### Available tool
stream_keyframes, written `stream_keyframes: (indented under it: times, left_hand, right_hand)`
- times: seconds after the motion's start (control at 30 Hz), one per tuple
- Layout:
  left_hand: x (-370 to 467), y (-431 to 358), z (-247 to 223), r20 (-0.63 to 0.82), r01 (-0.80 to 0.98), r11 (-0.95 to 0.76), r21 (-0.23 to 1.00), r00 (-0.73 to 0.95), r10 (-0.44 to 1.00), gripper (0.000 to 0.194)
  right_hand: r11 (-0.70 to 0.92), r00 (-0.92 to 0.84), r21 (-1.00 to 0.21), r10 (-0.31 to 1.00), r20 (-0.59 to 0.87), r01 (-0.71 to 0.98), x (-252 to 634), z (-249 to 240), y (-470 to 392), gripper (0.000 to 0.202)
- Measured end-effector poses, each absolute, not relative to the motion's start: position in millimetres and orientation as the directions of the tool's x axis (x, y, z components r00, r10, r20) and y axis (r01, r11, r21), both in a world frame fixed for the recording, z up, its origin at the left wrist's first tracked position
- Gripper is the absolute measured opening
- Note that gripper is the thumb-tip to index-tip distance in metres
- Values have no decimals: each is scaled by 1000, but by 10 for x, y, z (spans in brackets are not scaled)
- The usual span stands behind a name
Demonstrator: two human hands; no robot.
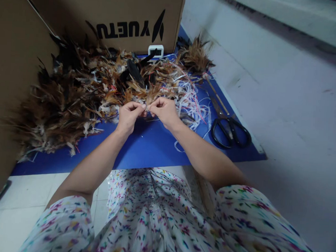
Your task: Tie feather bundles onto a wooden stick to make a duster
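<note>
My left hand (129, 116) and my right hand (165, 111) meet fingertip to fingertip over the front edge of a feather heap (66, 95). Each pinches thumb against finger. Pale, thin material shows between the fingertips, and brown feathers (152, 94) rise just behind; what exactly is pinched is too small to make out. The heap mixes brown, black and whitish feathers, some tied into bunches with red and white strands. Just right of my right hand lies a tangle of white and pink plastic strings (195, 105).
Black-handled scissors (231, 132) lie on the blue table (150, 144) at the right, near a thin stick (218, 95) running to a feather bunch (196, 56). A small white digital display (156, 51) stands before a cardboard box (120, 8). A wall (291, 109) borders the right.
</note>
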State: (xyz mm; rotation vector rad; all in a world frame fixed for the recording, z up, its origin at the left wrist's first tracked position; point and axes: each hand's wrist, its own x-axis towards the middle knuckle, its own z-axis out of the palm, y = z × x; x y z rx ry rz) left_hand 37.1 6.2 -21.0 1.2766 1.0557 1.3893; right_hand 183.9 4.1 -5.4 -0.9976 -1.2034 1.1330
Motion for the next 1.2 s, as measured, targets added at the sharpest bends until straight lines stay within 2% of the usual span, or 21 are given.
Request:
stream_keyframes:
  times: [0.23, 0.47, 0.67, 0.8, 1.07, 1.2]
  left_hand:
    - [296, 106, -234, 183, -137, -172, 976, 72, 981, 53]
    - [311, 84, -217, 177, -100, -172, 980, 49, 983, 43]
    - [349, 59, -226, 359, 58, -360, 931, 22, 933, 39]
    - [365, 49, -256, 437, 68, -443, 894, 82, 896, 41]
    - [394, 27, -240, 417, 22, -423, 906, 131, 899, 44]
    - [387, 28, -222, 429, 46, -438, 898, 138, 893, 44]
  right_hand:
    - [133, 7, -985, 991, 133, -110, 1847, -19, 42, 18]
    - [105, -11, -987, 994, 107, -117, 1862, -5, 31, 17]
    - [-14, -38, -994, 999, -9, -113, 1875, 18, 32, 20]
    - [-116, -108, -981, 989, -99, -157, 1884, 65, 15, 23]
    - [-307, -230, -919, 940, -253, -245, 1972, 97, 12, 30]
    - [-327, -243, -915, 932, -270, -236, 1996, 113, 9, 30]
